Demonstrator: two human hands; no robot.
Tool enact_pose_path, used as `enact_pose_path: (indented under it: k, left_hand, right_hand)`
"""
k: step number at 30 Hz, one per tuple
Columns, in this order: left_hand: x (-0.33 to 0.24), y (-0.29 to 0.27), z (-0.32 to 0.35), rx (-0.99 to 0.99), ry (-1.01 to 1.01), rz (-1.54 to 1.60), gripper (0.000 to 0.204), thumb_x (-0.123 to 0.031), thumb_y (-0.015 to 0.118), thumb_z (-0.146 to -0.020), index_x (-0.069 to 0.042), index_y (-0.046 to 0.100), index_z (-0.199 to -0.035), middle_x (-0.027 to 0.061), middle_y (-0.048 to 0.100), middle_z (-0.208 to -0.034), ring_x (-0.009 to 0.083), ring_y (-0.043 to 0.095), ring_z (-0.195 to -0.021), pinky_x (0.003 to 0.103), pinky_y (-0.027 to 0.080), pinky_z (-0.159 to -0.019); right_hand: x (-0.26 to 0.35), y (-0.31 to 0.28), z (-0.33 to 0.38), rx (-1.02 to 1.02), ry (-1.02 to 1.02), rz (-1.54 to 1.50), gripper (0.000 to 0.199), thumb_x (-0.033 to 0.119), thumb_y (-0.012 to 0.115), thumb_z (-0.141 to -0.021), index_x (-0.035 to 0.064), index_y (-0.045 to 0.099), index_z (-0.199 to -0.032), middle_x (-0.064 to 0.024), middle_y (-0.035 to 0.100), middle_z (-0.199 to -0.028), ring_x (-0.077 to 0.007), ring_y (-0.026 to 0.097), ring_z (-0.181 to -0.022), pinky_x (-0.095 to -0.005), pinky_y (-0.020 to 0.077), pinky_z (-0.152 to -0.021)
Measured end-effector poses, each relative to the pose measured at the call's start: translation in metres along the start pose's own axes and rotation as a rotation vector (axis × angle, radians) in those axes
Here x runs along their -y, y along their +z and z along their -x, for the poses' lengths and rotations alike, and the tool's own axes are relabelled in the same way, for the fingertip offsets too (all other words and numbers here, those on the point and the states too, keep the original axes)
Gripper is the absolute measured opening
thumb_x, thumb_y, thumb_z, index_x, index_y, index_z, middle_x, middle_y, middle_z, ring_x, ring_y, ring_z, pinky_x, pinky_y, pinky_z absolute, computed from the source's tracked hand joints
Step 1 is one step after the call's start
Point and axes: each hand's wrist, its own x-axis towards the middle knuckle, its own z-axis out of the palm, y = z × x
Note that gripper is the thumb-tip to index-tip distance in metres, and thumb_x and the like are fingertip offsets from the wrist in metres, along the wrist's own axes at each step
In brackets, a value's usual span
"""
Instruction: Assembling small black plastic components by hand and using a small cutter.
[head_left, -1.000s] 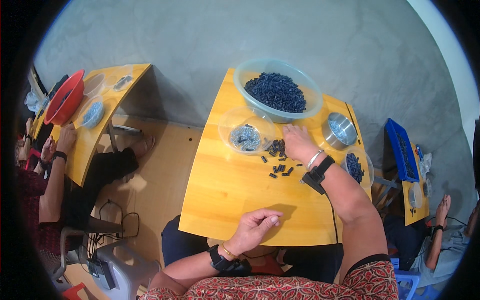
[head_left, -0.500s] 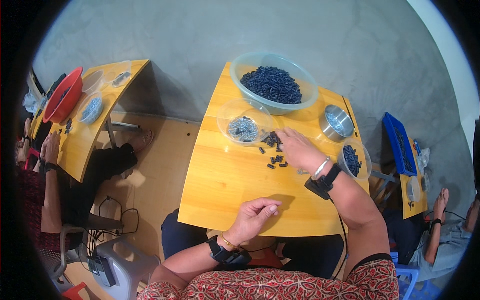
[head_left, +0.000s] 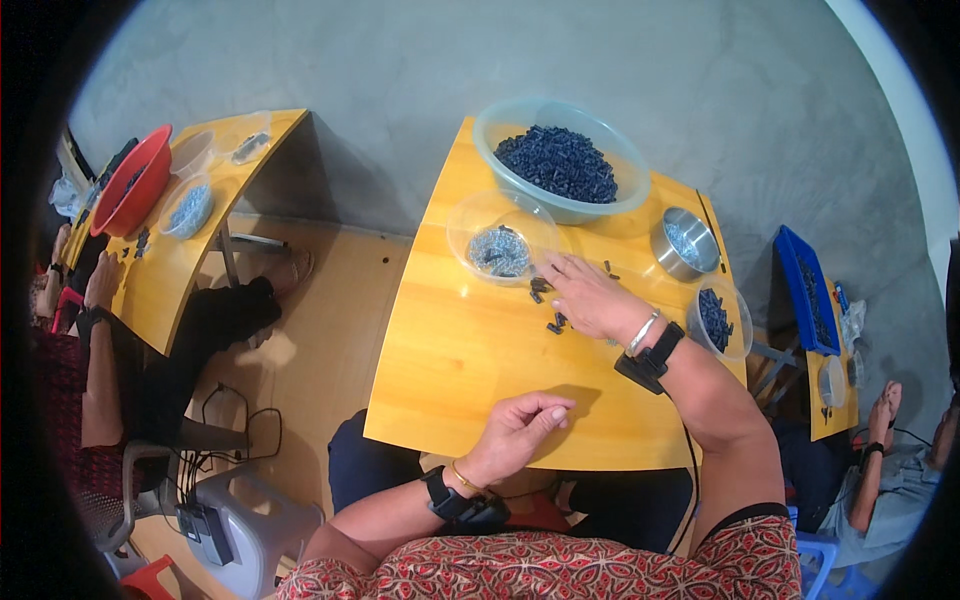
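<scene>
The right hand [head_left: 588, 297] partly covers dark pieces [head_left: 539, 287] (count unclear).

No text, label, brand mark, number or sign is legible on any surface in the head view.

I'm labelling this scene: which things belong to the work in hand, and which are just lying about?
Likely in the work:
loose dark pieces, at the right hand
clear tub beside them
pale basin
metal bowl

Seemingly just lying about:
black box
grey stool
</scene>
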Motion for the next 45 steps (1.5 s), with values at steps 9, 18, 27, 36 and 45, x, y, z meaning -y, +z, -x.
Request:
enact_pose_path:
  k: [9, 18, 27, 36, 45]
  left_hand:
    - [0.001, 0.001, -0.001, -0.003, 0.035, -0.011, 0.018, -0.012, 0.054, -0.088, 0.000, 0.061, -0.100, 0.0027, 0.063, -0.083, 0.0075, 0.056, -0.077, 0.022, 0.045, -0.072]
    - [0.000, 0.003, 0.000, -0.002, 0.006, 0.023, 0.018, -0.010, 0.055, -0.087, 0.000, 0.061, -0.100, 0.0029, 0.063, -0.084, 0.0075, 0.056, -0.078, 0.022, 0.045, -0.074]
    - [0.002, 0.003, -0.003, 0.007, 0.030, 0.023, 0.017, -0.010, 0.054, -0.088, 0.000, 0.061, -0.099, 0.0021, 0.062, -0.083, 0.0067, 0.054, -0.077, 0.020, 0.044, -0.072]
    - [0.002, 0.003, 0.001, -0.455, 0.436, -0.295, 0.022, -0.005, 0.050, -0.088, 0.002, 0.055, -0.108, 0.0092, 0.056, -0.101, 0.0155, 0.052, -0.094, 0.026, 0.041, -0.084]
    - [-0.029, -0.013, -0.006, -0.161, 0.110, -1.441, 0.078, -0.025, 0.066, -0.072, 0.013, 0.027, -0.127, 0.0280, 0.025, -0.135, 0.0441, 0.018, -0.127, 0.051, 0.010, -0.104]
  right_hand:
    - [0.018, -0.018, 0.010, -0.002, 0.001, 0.014, 0.049, 0.021, 0.047, -0.086, 0.0040, 0.033, -0.130, -0.0174, 0.034, -0.131, -0.0317, 0.032, -0.121, -0.0399, 0.0262, -0.100]
    - [0.015, -0.007, 0.004, -0.067, -0.066, 0.032, 0.045, 0.017, 0.050, -0.083, 0.0007, 0.038, -0.124, -0.0186, 0.037, -0.128, -0.0333, 0.034, -0.119, -0.0395, 0.0290, -0.097]
    - [0.032, -0.019, 0.027, -0.021, -0.045, -0.006, 0.047, 0.021, 0.052, -0.083, 0.0028, 0.039, -0.124, -0.0160, 0.037, -0.129, -0.0315, 0.034, -0.120, -0.0403, 0.0280, -0.098]
    - [0.047, -0.012, 0.041, -0.067, -0.124, -0.001, 0.043, 0.022, 0.052, -0.083, 0.0049, 0.043, -0.121, -0.0154, 0.039, -0.127, -0.0310, 0.034, -0.121, -0.0410, 0.0269, -0.099]
    - [-0.057, -0.017, 0.052, -0.036, 0.407, -0.339, 0.051, 0.029, 0.040, -0.091, -0.0024, 0.031, -0.130, -0.0209, 0.030, -0.136, -0.0313, 0.025, -0.129, -0.0355, 0.0224, -0.105]
